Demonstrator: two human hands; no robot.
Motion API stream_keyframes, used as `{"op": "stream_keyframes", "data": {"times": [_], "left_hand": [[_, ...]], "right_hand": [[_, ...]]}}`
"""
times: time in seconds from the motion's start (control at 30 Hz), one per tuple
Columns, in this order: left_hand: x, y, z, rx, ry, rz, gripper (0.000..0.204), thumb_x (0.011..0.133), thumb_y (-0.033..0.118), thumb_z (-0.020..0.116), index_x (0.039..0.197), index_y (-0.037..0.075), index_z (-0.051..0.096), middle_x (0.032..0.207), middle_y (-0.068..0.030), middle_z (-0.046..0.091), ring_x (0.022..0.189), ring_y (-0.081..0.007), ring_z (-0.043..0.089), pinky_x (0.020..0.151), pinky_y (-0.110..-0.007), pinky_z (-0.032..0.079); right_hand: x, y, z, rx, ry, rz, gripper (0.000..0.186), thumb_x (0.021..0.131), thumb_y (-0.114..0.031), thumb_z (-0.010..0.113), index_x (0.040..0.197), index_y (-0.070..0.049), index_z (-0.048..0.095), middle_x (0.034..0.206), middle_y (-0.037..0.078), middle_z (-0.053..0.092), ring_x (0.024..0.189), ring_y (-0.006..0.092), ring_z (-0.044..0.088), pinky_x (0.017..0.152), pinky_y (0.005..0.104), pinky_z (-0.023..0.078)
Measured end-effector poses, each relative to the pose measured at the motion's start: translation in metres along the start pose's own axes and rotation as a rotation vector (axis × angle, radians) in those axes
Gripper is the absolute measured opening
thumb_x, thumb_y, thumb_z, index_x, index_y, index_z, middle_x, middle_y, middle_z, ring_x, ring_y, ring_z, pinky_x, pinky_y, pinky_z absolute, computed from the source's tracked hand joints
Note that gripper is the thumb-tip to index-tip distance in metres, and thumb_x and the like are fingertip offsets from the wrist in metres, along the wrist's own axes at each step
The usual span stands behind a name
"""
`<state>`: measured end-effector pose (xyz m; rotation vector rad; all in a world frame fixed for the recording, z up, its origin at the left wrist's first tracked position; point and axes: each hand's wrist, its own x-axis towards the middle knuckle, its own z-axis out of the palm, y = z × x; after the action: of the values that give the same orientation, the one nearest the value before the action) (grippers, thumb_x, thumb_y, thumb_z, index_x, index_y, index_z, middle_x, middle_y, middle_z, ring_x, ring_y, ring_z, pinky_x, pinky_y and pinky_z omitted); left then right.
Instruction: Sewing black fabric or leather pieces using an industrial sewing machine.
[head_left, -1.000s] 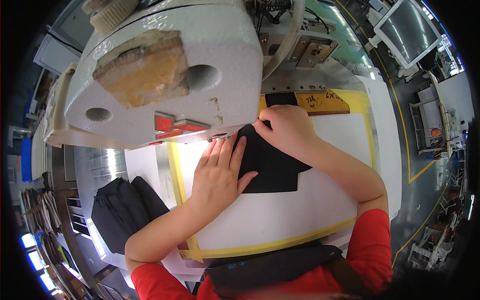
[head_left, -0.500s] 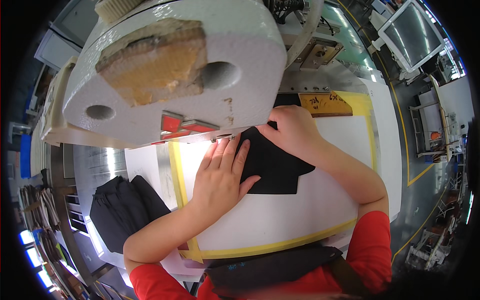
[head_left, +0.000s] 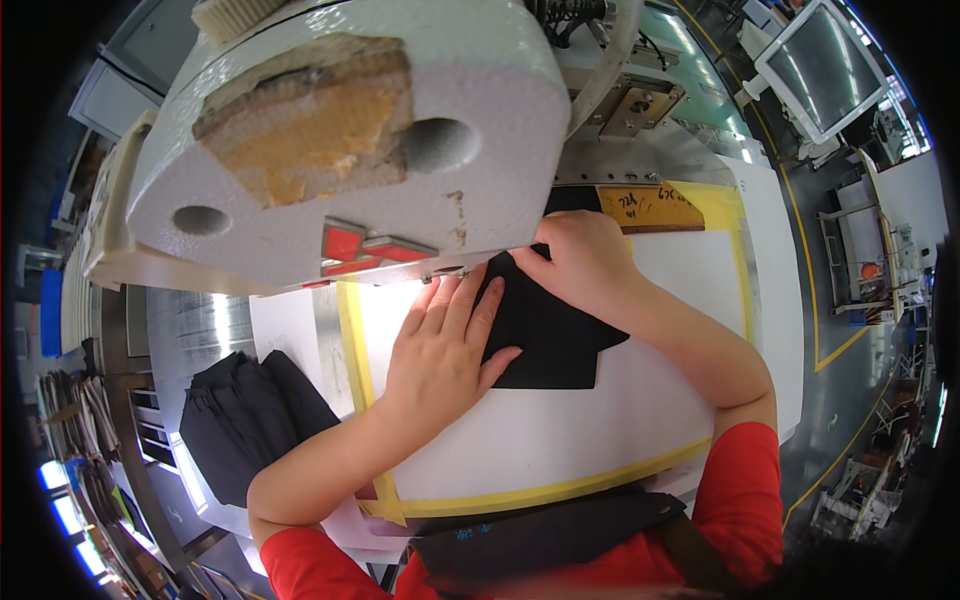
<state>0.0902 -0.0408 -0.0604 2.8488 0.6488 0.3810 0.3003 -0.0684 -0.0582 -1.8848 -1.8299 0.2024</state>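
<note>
A black fabric piece [head_left: 545, 340] lies on a white work surface [head_left: 500, 450] edged with yellow tape. My left hand [head_left: 438, 340] rests flat along the fabric's left side, its fingers stretched and their tips close to the underside of the machine head. At the fabric's far part, my right hand [head_left: 585, 255] has its fingers curled together, with the thumb against the cloth. The right fingertips are partly hidden beside the white machine head [head_left: 500, 200], which looks like a sewing machine's and overhangs the fabric.
Folded black fabric pieces [head_left: 250, 420] are piled to the left, beside my left forearm. A brown block [head_left: 655, 208] with handwriting stands beyond my right hand, next to a metal clamp plate [head_left: 640, 105]. Far right hangs a screen [head_left: 825, 75]. A grey hose [head_left: 610, 75] runs behind the machine head.
</note>
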Motion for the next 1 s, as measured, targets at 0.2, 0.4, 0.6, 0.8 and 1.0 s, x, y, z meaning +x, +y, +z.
{"op": "stream_keyframes", "data": {"times": [0.2,0.4,0.6,0.8,1.0], "left_hand": [[-0.002,0.001,-0.001,0.003,-0.009,-0.01,0.069,0.082,0.04,0.069,0.135,0.001,0.049,0.145,-0.0187,0.041,0.136,-0.0329,0.038,0.109,-0.045,0.032],[-0.001,-0.002,0.001,0.002,0.005,-0.021,0.07,0.08,0.039,0.071,0.135,0.002,0.049,0.146,-0.0169,0.041,0.133,-0.0315,0.041,0.108,-0.045,0.033],[0.003,-0.007,0.001,0.009,0.055,0.012,0.072,0.074,0.039,0.074,0.132,0.005,0.051,0.142,-0.0138,0.044,0.126,-0.0315,0.046,0.104,-0.045,0.036],[0.009,-0.009,-0.001,0.04,0.095,0.058,0.071,0.073,0.044,0.072,0.128,0.003,0.055,0.126,-0.0156,0.055,0.111,-0.0296,0.053,0.093,-0.041,0.04],[0.006,-0.007,-0.003,0.02,0.002,-0.024,0.073,0.068,0.038,0.077,0.13,0.007,0.053,0.142,-0.0107,0.045,0.116,-0.0316,0.051,0.098,-0.043,0.039]], "right_hand": [[0.0,-0.001,0.001,-0.009,0.011,0.003,0.034,0.083,-0.03,0.067,0.061,-0.004,0.062,0.061,0.011,0.06,0.059,0.031,0.061,0.056,0.0417,0.048],[0.001,-0.004,0.0,-0.111,-0.053,-0.004,0.026,0.083,-0.029,0.066,0.07,-0.006,0.065,0.062,0.011,0.061,0.059,0.0308,0.062,0.055,0.0415,0.048],[0.008,-0.005,-0.007,-0.219,-0.197,0.002,0.027,0.083,-0.032,0.066,0.073,-0.007,0.067,0.063,0.01,0.062,0.059,0.0299,0.062,0.055,0.041,0.048],[0.0,0.006,-0.014,-0.296,-0.096,0.013,0.038,0.082,-0.04,0.069,0.065,-0.007,0.061,0.061,0.008,0.06,0.059,0.0283,0.061,0.054,0.0386,0.046],[-0.028,0.043,-0.03,-0.157,0.008,0.117,0.035,0.079,-0.038,0.075,0.07,-0.007,0.062,0.066,0.008,0.061,0.064,0.0272,0.061,0.057,0.0379,0.046]]}}
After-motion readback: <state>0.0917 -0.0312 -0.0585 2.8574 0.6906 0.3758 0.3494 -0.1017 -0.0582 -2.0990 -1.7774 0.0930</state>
